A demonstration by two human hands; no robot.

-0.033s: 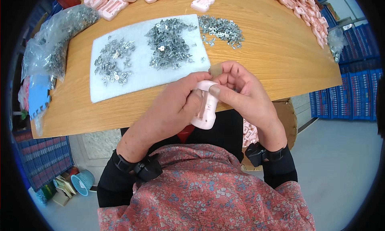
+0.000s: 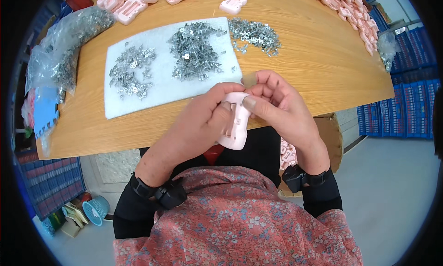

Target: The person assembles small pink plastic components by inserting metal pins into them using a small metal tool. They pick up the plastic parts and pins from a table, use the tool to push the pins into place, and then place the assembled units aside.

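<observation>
A pale pink plastic casing [image 2: 239,123] with a long recess is tilted up in front of me, over the near table edge. My left hand [image 2: 199,118] wraps round its left side, the thumb lying in the recess. At the casing's upper right end presses the thumb of my right hand [image 2: 282,104], whose other fingers curl behind. Tan tape covers the right index fingertip. Whether a small part sits between those fingers is hidden. Beyond my hands, small metal clips [image 2: 196,51] lie heaped on a white foam sheet [image 2: 159,65], beside a looser heap of similar clips [image 2: 132,72].
More metal pieces [image 2: 254,35] lie on the wooden table [image 2: 314,63] right of the sheet. A clear bag of metal parts [image 2: 69,49] stands left. Pink casings [image 2: 130,10] line the far side and pile up at right [image 2: 350,17]. A cardboard box [image 2: 330,141] with casings stands below.
The pink casing has turned slightly in my fingers, showing more of its recessed face. My right thumb has shifted a little at its upper end.
</observation>
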